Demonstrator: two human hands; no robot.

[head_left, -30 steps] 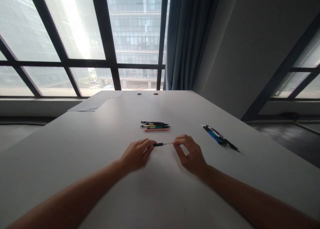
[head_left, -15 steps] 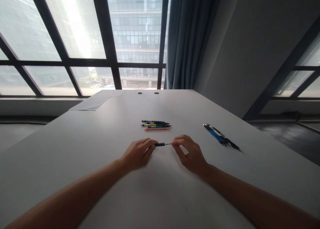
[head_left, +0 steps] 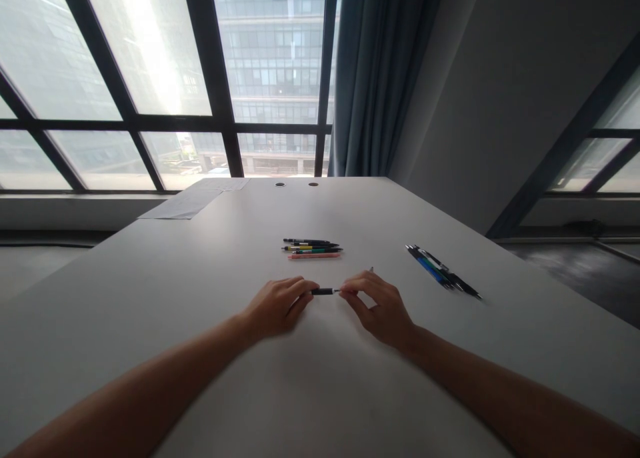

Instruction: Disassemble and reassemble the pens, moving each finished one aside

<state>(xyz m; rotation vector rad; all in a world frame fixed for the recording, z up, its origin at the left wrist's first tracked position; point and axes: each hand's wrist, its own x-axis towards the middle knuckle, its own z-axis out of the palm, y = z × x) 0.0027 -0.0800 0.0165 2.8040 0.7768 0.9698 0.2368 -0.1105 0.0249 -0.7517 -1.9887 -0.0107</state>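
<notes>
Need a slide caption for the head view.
Both hands, left hand and right hand, pinch a black pen over a white table.

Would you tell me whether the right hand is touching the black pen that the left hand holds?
Touching: the head view shows the right hand pinching the tip end of the black pen, while the left hand grips its other end.

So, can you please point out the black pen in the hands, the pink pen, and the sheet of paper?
black pen [head_left: 323, 291], head view, on the barrel between the two hands
pink pen [head_left: 314, 255], head view, middle of the barrel
sheet of paper [head_left: 180, 205], head view, middle of the sheet
</notes>
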